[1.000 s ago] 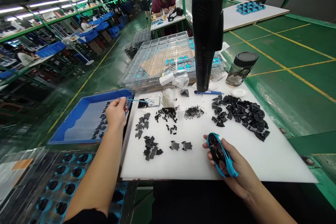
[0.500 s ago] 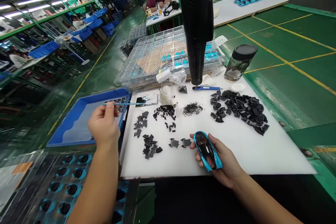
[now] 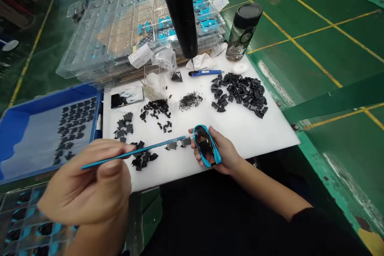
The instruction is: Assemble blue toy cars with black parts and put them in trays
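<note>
Glossy blue-and-black plastic toy-car shell (image 3: 206, 146) lies gripped in the curled right hand (image 3: 224, 149) over the white surface (image 3: 255, 132), while the left hand (image 3: 90, 186), pinching a slim blue stick (image 3: 153, 146), has swung from the black-smeared flat pad (image 3: 127, 97) toward it, suggesting dabbing

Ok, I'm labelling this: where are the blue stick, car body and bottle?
Blue stick (image 3: 153, 147): head view, front half of shaft.
Car body (image 3: 207, 146): head view, dark centre.
Bottle (image 3: 238, 41): head view, clear side.

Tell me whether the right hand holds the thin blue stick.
No, the left hand holds the thin blue stick, while the right hand holds the blue-and-black toy car body.
</note>
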A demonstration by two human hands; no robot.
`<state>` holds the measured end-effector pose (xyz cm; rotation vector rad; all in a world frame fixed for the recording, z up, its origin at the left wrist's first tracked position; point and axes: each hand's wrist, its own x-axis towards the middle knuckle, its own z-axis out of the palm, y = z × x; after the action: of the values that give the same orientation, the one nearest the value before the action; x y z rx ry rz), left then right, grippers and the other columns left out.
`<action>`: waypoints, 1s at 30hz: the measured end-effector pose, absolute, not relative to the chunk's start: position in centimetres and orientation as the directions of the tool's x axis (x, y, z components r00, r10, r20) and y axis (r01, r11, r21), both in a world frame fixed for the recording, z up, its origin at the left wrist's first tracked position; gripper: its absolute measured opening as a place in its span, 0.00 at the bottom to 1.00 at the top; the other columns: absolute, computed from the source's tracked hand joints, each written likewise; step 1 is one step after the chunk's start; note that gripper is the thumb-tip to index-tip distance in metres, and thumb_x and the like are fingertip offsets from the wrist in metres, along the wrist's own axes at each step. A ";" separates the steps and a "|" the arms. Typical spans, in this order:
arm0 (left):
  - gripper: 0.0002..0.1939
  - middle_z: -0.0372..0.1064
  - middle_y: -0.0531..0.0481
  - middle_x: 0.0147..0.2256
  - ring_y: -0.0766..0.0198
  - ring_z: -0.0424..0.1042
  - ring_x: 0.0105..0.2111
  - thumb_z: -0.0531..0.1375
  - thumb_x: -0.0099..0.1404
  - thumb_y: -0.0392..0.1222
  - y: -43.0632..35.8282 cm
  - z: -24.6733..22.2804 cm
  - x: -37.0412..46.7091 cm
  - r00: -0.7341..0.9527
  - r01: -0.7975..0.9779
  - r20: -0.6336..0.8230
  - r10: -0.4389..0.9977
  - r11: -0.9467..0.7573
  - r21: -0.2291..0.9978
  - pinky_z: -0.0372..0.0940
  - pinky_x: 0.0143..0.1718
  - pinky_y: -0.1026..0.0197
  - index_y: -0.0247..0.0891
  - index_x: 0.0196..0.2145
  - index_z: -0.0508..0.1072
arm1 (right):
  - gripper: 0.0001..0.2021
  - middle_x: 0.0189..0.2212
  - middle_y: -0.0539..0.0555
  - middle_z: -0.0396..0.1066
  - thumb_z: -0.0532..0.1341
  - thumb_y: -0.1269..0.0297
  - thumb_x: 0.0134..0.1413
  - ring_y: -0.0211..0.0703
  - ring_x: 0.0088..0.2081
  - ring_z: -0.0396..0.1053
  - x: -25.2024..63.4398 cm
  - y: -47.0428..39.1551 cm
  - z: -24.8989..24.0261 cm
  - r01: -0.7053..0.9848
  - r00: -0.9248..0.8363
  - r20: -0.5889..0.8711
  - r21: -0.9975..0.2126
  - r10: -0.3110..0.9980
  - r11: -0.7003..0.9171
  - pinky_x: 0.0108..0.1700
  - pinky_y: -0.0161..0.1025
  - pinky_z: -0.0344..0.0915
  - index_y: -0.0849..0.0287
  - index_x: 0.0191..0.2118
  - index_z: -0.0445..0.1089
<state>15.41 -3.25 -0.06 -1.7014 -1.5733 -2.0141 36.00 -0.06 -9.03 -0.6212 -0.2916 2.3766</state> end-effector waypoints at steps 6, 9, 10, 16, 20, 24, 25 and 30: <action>0.03 0.73 0.49 0.25 0.57 0.75 0.28 0.66 0.62 0.36 -3.6 -0.7 16.1 -0.225 0.620 0.787 0.574 -0.539 0.570 0.68 0.29 0.53 0.41 0.35 0.80 | 0.23 0.33 0.55 0.72 0.52 0.46 0.67 0.41 0.25 0.71 35.9 -0.1 -9.0 -0.519 -0.687 -0.357 -0.370 0.634 -0.771 0.22 0.35 0.69 0.60 0.51 0.70; 0.05 0.75 0.47 0.28 0.55 0.76 0.29 0.67 0.61 0.34 -4.0 -0.6 16.2 -0.251 0.608 0.753 0.609 -0.506 0.612 0.69 0.30 0.51 0.40 0.36 0.81 | 0.23 0.33 0.55 0.72 0.53 0.46 0.67 0.41 0.25 0.71 35.9 -0.2 -9.1 -0.520 -0.683 -0.354 -0.378 0.638 -0.766 0.22 0.35 0.69 0.60 0.51 0.70; 0.05 0.75 0.47 0.28 0.55 0.76 0.29 0.67 0.61 0.33 -4.1 -0.6 16.2 -0.252 0.600 0.752 0.609 -0.511 0.615 0.69 0.30 0.51 0.40 0.36 0.81 | 0.23 0.33 0.55 0.72 0.54 0.46 0.66 0.41 0.25 0.71 35.9 -0.2 -9.1 -0.522 -0.681 -0.353 -0.380 0.642 -0.763 0.22 0.35 0.69 0.60 0.51 0.70; 0.04 0.74 0.47 0.27 0.55 0.76 0.31 0.66 0.63 0.34 -4.2 -0.6 16.4 -0.233 0.612 0.735 0.637 -0.492 0.619 0.70 0.32 0.50 0.40 0.36 0.80 | 0.23 0.33 0.54 0.72 0.56 0.45 0.64 0.40 0.25 0.71 35.8 -0.2 -9.0 -0.520 -0.683 -0.362 -0.369 0.634 -0.770 0.22 0.35 0.70 0.60 0.50 0.71; 0.06 0.74 0.48 0.28 0.56 0.75 0.31 0.64 0.63 0.32 -4.2 -0.7 16.5 -0.203 0.624 0.722 0.661 -0.481 0.616 0.71 0.33 0.50 0.41 0.37 0.80 | 0.24 0.33 0.55 0.72 0.57 0.44 0.63 0.40 0.25 0.71 35.8 -0.2 -8.9 -0.517 -0.681 -0.361 -0.379 0.637 -0.767 0.22 0.35 0.70 0.60 0.51 0.71; 0.04 0.74 0.47 0.27 0.56 0.76 0.30 0.66 0.62 0.34 -4.2 -0.8 16.4 -0.247 0.617 0.742 0.623 -0.489 0.616 0.70 0.31 0.51 0.40 0.35 0.80 | 0.23 0.32 0.54 0.72 0.57 0.45 0.63 0.40 0.25 0.70 35.8 -0.2 -8.8 -0.515 -0.678 -0.359 -0.391 0.641 -0.763 0.22 0.35 0.69 0.60 0.50 0.70; 0.02 0.74 0.47 0.27 0.55 0.76 0.29 0.67 0.61 0.35 -4.2 -0.9 16.4 -0.269 0.619 0.747 0.607 -0.485 0.618 0.70 0.31 0.51 0.40 0.34 0.80 | 0.23 0.32 0.54 0.72 0.57 0.45 0.63 0.40 0.25 0.70 35.9 -0.1 -8.8 -0.515 -0.678 -0.359 -0.392 0.642 -0.763 0.22 0.35 0.69 0.60 0.50 0.70; 0.03 0.73 0.48 0.25 0.53 0.76 0.29 0.68 0.60 0.41 -4.3 -0.8 16.4 -0.312 0.649 0.730 0.608 -0.425 0.631 0.71 0.30 0.49 0.41 0.31 0.78 | 0.23 0.33 0.55 0.72 0.57 0.45 0.63 0.40 0.25 0.70 35.9 -0.2 -8.7 -0.510 -0.679 -0.366 -0.389 0.637 -0.767 0.22 0.35 0.69 0.60 0.50 0.70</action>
<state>16.40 -4.30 -0.85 -1.8226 -1.6656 -1.8866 35.86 -0.19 -8.70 -0.6487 -0.3384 2.3884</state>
